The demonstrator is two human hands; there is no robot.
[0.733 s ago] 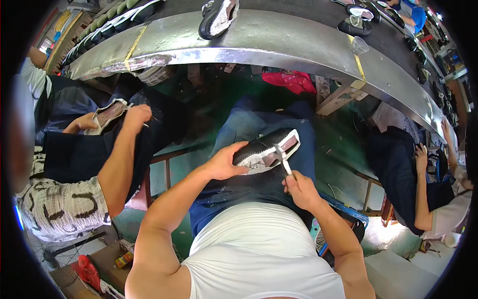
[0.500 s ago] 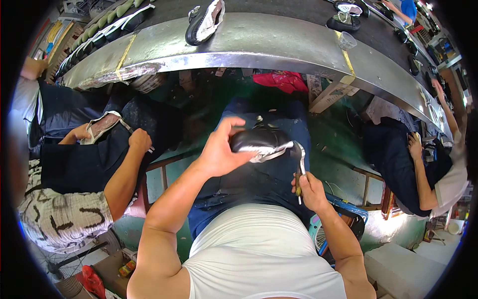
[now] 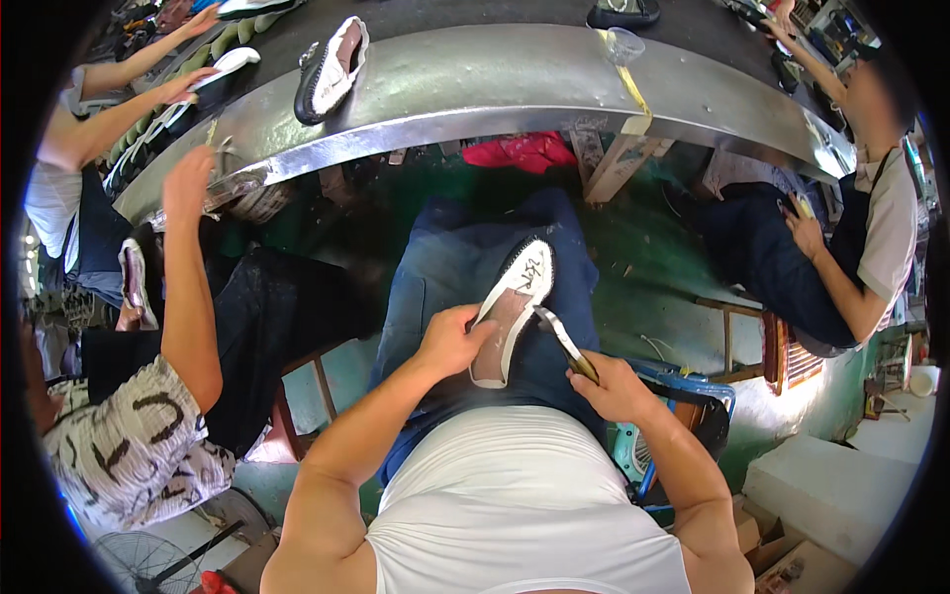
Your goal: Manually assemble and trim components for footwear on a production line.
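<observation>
Over my lap lies a shoe upper (image 3: 514, 309), its underside turned up. That side shows a brown insole, a white folded edge and dark marks on the white toe part. My left hand (image 3: 453, 342) grips it along its left edge, thumb on the underside. My right hand (image 3: 614, 388) is closed round the handle of a curved metal tool, which looks like pincers (image 3: 563, 340). The tool's head meets the shoe's right edge near the middle; whether its jaws bite the edge is too small to tell.
A metal-edged bench (image 3: 445, 84) runs across ahead, bearing another black and white shoe (image 3: 332, 71) and a clear cup (image 3: 622, 46). On the left a co-worker's arm (image 3: 188, 287) reaches toward the bench; another person (image 3: 841, 257) sits at right. A blue-framed chair (image 3: 683, 374) stands by my right arm.
The shoe has turned from its black side to underside up, toe pointing away, and come lower. The tool has tilted against its edge. The left co-worker's arm has risen toward the bench.
</observation>
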